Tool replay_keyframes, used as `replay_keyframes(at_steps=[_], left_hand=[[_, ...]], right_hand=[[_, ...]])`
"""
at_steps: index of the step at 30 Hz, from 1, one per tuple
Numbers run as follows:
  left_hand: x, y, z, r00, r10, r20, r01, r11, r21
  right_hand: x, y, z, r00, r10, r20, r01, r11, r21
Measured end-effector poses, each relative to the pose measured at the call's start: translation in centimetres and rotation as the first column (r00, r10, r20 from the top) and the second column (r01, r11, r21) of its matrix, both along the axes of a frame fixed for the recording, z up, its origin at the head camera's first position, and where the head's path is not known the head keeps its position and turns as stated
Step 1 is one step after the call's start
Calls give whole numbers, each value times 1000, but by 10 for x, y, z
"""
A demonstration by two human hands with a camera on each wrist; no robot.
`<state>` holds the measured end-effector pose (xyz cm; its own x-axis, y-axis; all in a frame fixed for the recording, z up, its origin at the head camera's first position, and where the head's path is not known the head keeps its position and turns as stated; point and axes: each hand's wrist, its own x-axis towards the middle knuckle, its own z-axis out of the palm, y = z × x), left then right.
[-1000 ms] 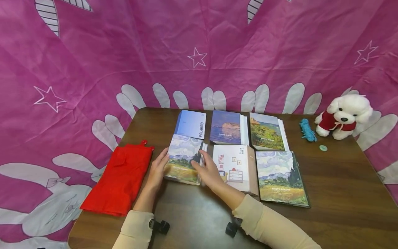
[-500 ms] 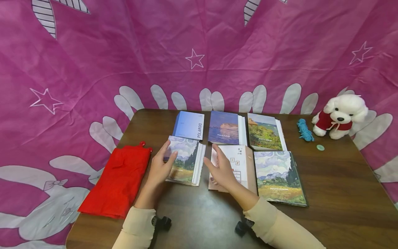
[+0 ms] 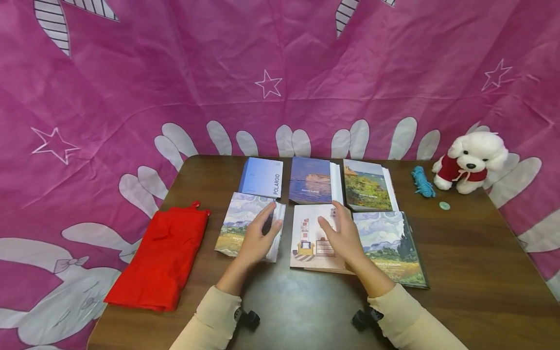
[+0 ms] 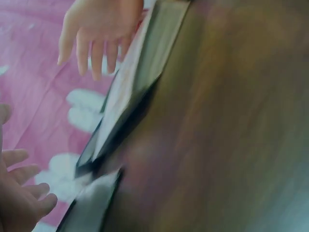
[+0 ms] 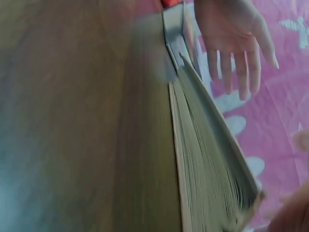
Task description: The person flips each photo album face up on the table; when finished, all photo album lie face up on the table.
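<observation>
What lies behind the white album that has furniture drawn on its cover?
In the head view, the sea-cliff album lies behind the white album; farther back hangs the pink backdrop. Anything beyond it is covered.

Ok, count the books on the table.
6: back row, left to right, blue book, cliff book, garden book; front row, left book, middle book, right book.

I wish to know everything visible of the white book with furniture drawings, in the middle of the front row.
The white rectangular book with furniture drawings looks thick, with a card-like cover showing a yellow armchair, a chest of drawers and small reddish pictures. It lies cover up, apparently shut, on the brown wood-look table, between a landscape-painted album and a similar one. The bare right hand hides its right part; contact is unclear.
</observation>
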<state>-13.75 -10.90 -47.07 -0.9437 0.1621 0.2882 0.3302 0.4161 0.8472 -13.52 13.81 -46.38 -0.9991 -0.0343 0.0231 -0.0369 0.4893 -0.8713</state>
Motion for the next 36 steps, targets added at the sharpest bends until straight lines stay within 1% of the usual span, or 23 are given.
replay_keyframes(at_steps=[2,4,6,9,11,12,14,16,18,20,23,24,26,28,30,32,33,36], left_hand=[[5,10,-2,998,-49,40,49,999,-5],[10,18,-4,992,-96,86,98,995,-14],[15,25,-6,982,-131,136,136,990,-26],[20,31,-9,970,-152,191,161,986,-34],[21,32,-9,964,-152,219,162,986,-28],[22,33,-10,962,-152,225,162,986,-28],[22,33,-10,960,-147,237,157,987,-22],[23,35,-11,957,-137,256,143,990,-5],[28,39,-10,959,-121,257,131,991,-25],[35,44,-9,958,-95,270,114,992,-57],[44,53,-10,959,-47,280,83,989,-120],[46,56,-11,958,-30,286,69,989,-127],[47,61,-13,956,-17,292,54,992,-116],[44,66,-15,957,-24,288,55,993,-101],[41,71,-17,958,-47,283,76,993,-91],[38,75,-19,959,-78,273,107,990,-94],[37,76,-19,958,-89,273,120,988,-99],[34,82,-19,959,-117,258,144,985,-91]], right_hand=[[0,7,-2,998,-37,44,37,999,12],[1,12,-5,994,-62,90,62,998,0],[2,12,-6,989,-58,132,68,995,-67],[3,8,-9,987,-12,162,41,983,-180],[3,5,-10,985,26,169,20,964,-265],[4,3,-11,983,34,178,18,958,-285],[6,1,-12,980,35,195,27,951,-308],[10,0,-11,975,13,221,60,945,-321],[16,0,-11,970,-19,243,96,946,-309],[22,-1,-9,965,-38,259,121,942,-314],[30,-1,-7,963,-48,266,140,931,-338],[31,0,-7,963,-43,266,140,924,-355],[31,1,-5,964,-25,265,134,905,-403],[29,2,-3,964,-4,268,134,872,-470],[26,5,-1,964,7,267,138,842,-521],[24,8,2,966,0,259,148,821,-551],[24,9,3,968,-16,249,157,815,-557],[21,14,8,982,-81,171,162,825,-542]])
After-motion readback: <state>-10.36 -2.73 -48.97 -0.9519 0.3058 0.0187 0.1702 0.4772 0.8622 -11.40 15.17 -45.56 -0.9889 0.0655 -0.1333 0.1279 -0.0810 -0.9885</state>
